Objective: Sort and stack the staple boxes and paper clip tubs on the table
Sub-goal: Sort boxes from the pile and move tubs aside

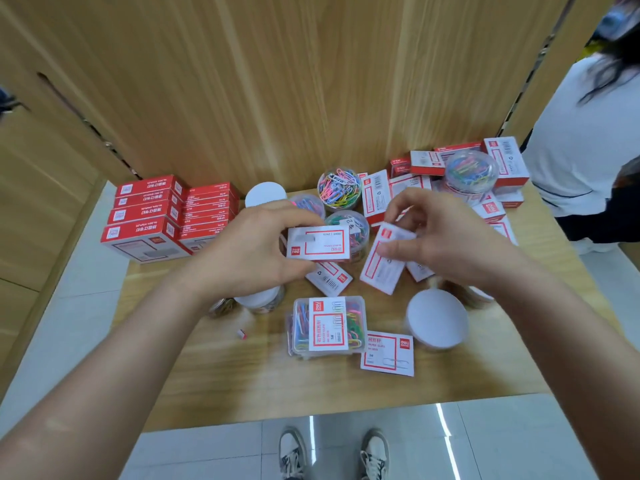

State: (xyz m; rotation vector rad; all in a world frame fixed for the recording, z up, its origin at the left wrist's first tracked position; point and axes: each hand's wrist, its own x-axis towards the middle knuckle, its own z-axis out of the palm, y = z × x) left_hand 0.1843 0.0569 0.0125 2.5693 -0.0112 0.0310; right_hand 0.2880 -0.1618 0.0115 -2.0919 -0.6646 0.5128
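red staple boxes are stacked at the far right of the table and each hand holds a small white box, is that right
No: the head view shows the red staple boxes stacked at the far left of the table, not the right. The rest holds: the left hand holds one small white box, the right hand a second white box.

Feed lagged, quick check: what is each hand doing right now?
Left hand: holding a small white box.
Right hand: holding a tilted white box.
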